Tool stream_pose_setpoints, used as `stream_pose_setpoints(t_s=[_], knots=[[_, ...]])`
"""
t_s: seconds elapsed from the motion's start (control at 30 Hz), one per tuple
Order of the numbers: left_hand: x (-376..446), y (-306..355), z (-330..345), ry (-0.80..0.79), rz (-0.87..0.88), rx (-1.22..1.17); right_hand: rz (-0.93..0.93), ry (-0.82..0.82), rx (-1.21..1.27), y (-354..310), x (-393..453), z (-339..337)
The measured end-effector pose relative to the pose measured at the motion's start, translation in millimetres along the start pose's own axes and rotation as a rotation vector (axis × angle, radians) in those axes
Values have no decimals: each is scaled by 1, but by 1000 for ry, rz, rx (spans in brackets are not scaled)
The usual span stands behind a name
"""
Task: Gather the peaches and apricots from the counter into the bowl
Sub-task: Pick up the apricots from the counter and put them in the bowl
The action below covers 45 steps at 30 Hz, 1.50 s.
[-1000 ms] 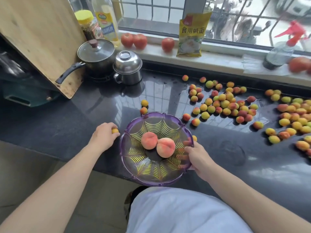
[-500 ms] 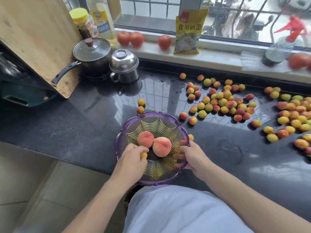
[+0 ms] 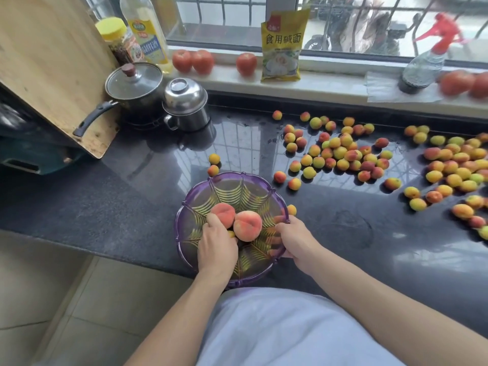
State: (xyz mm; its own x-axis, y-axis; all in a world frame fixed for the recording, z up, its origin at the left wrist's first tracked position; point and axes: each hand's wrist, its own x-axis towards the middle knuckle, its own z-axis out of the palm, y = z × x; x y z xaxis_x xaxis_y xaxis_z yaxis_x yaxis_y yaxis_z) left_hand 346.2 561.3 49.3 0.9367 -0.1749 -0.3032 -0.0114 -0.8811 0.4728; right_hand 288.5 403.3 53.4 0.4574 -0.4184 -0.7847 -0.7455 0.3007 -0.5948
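Fruit gathering under way: left hand [image 3: 217, 247] lowers a pinched apricot [image 3: 231, 234] into the bowl [image 3: 184, 228] beside two peaches [image 3: 247, 225]; right hand [image 3: 295, 240] grips its rim. Next, reach the apricots [image 3: 340, 151] scattered across the tabletop [image 3: 105, 207].

We see bright daylight from the window [image 3: 290, 19] glaring off the glossy counter [image 3: 237, 143], mirroring its bars; tomatoes [image 3: 464, 83] at right blur, and edges bend with wide-angle distortion
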Motion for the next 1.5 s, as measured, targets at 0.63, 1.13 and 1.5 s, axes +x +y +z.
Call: stream_pose_setpoints(t_s=[0.63, 1.13, 1.5], knots=[[-32, -62, -38, 149, -592, -974, -29, -150, -75, 5, -5, 9], [-59, -129, -50, 179, -845, -1474, -711, -17, -993, -106, 49, 67], [-55, -113, -57, 237, -959, -1547, -1187, -29, -1802, -153, 119, 136]])
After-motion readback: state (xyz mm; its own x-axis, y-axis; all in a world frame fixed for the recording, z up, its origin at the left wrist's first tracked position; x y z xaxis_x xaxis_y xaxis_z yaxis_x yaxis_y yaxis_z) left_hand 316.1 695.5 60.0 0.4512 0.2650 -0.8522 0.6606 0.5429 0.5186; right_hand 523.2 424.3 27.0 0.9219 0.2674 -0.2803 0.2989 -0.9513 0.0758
